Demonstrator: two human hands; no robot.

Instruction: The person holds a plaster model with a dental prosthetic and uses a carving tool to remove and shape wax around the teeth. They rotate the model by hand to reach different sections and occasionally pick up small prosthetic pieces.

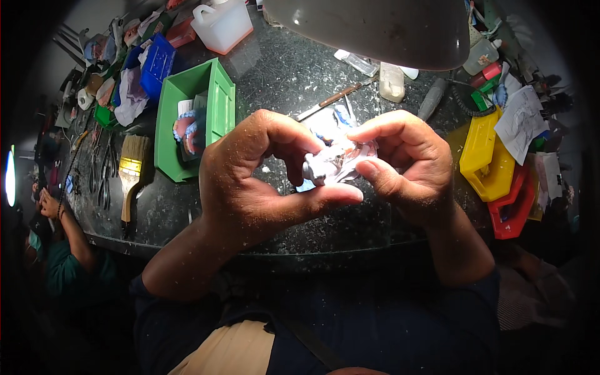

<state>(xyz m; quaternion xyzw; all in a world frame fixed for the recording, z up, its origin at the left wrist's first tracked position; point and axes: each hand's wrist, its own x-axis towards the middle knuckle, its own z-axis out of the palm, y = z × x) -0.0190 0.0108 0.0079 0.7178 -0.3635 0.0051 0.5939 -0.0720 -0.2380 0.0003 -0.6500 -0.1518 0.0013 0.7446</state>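
The left hand [250,181] is pinching a small shiny dental piece [334,164] between thumb and curled fingers, and the right hand [409,165] is gripping the same piece from the other side, so it is sitting between the two hands above the bench's [275,75] near edge. Behind the left hand, a green tray [215,87] is holding dental models. A brush [130,175] is lying toward the left edge, and a yellow tray [484,156] toward the right.

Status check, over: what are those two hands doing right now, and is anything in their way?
Left hand and right hand both closed on a small pale dental cast, held above the dark workbench. Lamp shade overhead, green tray to the left. Nothing between hands.
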